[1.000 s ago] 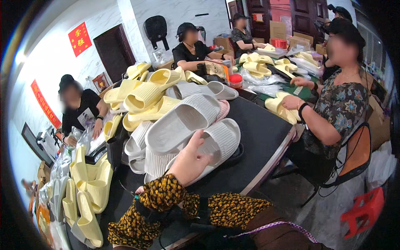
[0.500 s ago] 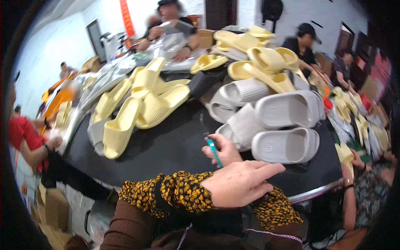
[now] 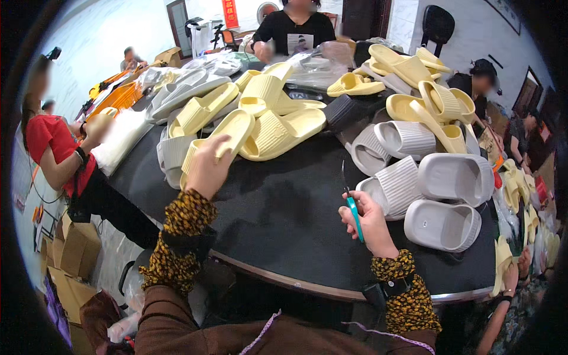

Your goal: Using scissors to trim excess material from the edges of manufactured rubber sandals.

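My left hand [image 3: 208, 167] reaches forward and closes its fingers on the near edge of a pale yellow ribbed slipper [image 3: 228, 131] at the left of the black table [image 3: 284, 225]. My right hand [image 3: 368, 222] rests on the table and grips small teal-handled scissors [image 3: 353, 208], blades pointing away from me. Just right of that hand lie white ribbed slippers [image 3: 395, 186], one turned sole up [image 3: 441, 223]. Both sleeves have yellow-and-black spotted cuffs.
Heaps of yellow slippers [image 3: 278, 121] and white slippers [image 3: 408, 139] cover the far half of the table. A person in red [image 3: 56, 154] stands at the left, one in black [image 3: 296, 29] at the far side, others at the right. Cardboard boxes [image 3: 74, 248] sit on the floor at the left.
My view has swung left across the table. My left hand has stretched out from in front of me and taken hold of a yellow slipper; my right hand keeps the scissors.
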`<state>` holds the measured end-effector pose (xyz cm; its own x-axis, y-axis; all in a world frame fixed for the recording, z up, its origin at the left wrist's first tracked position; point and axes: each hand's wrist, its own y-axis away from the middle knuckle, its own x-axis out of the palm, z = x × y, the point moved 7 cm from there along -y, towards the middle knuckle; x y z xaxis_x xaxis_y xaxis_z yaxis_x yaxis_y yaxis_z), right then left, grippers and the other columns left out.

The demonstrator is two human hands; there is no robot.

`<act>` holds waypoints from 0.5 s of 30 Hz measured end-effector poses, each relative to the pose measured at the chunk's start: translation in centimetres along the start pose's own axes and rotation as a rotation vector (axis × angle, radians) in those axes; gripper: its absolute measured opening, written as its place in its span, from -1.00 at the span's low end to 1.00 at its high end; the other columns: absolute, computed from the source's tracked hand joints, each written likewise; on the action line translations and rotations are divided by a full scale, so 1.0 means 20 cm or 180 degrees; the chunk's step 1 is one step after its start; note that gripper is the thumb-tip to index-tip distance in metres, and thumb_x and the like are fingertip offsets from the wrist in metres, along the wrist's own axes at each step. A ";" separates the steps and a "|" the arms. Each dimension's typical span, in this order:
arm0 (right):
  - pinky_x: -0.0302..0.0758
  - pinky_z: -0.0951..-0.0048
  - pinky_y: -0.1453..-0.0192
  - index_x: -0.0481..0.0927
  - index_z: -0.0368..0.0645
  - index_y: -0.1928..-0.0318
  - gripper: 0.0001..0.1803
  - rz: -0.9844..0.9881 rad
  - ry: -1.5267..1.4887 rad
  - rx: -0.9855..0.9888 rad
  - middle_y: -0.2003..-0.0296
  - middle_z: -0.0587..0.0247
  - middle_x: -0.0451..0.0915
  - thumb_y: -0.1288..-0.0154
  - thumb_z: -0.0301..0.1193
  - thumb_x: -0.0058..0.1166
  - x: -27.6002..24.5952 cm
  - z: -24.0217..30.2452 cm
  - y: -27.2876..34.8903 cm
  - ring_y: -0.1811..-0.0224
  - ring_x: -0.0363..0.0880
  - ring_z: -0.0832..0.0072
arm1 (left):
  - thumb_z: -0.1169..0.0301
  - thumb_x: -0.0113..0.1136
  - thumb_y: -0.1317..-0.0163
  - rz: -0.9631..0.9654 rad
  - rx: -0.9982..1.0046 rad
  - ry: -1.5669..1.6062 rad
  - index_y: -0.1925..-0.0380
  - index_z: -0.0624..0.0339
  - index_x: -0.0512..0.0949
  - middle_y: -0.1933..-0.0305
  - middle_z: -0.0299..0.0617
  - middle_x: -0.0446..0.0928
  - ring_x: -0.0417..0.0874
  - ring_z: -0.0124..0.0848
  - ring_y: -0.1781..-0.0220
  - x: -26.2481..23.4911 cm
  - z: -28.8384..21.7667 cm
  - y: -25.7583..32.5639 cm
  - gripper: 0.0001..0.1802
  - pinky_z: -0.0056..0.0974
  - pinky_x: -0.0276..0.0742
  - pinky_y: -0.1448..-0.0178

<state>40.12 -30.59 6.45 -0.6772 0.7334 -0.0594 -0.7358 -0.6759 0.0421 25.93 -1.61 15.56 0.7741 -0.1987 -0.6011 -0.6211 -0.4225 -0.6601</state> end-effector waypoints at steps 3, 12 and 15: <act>0.30 0.70 0.64 0.40 -0.27 0.02 -0.60 -0.0015 0.0031 0.0003 0.53 0.45 0.43 -0.20 -0.36 0.17 0.00 -0.01 0.00 0.63 0.35 0.77 | 0.49 0.16 -0.10 -0.0347 -0.0186 -0.0509 0.06 0.29 0.50 0.05 0.06 0.55 0.62 -0.16 0.09 -0.13 0.39 -0.01 -0.65 -0.26 0.49 0.00; 0.28 0.71 0.67 0.39 -0.28 0.01 -0.58 -0.0028 0.0142 0.0046 0.54 0.44 0.42 -0.19 -0.36 0.18 0.00 -0.01 -0.01 0.65 0.35 0.77 | 0.42 0.04 -0.22 -0.0221 -0.1030 -0.0048 -0.01 0.36 0.44 0.20 -0.03 0.61 0.62 -0.31 0.19 -0.12 0.77 0.08 -0.63 -0.30 0.49 0.04; 0.28 0.71 0.68 0.38 -0.30 0.00 -0.57 -0.0001 0.0114 0.0003 0.54 0.43 0.42 -0.19 -0.37 0.18 0.01 0.00 -0.01 0.65 0.35 0.77 | 0.42 0.03 -0.24 -0.0002 -0.0858 0.0719 0.00 0.40 0.43 0.24 -0.08 0.60 0.59 -0.42 0.24 -0.02 0.75 0.05 -0.64 -0.36 0.49 0.09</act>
<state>40.08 -30.30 6.36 -0.6761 0.7306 -0.0952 -0.7361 -0.6756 0.0429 23.19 11.27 8.47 0.8008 -0.3763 -0.4660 -0.5892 -0.6350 -0.4997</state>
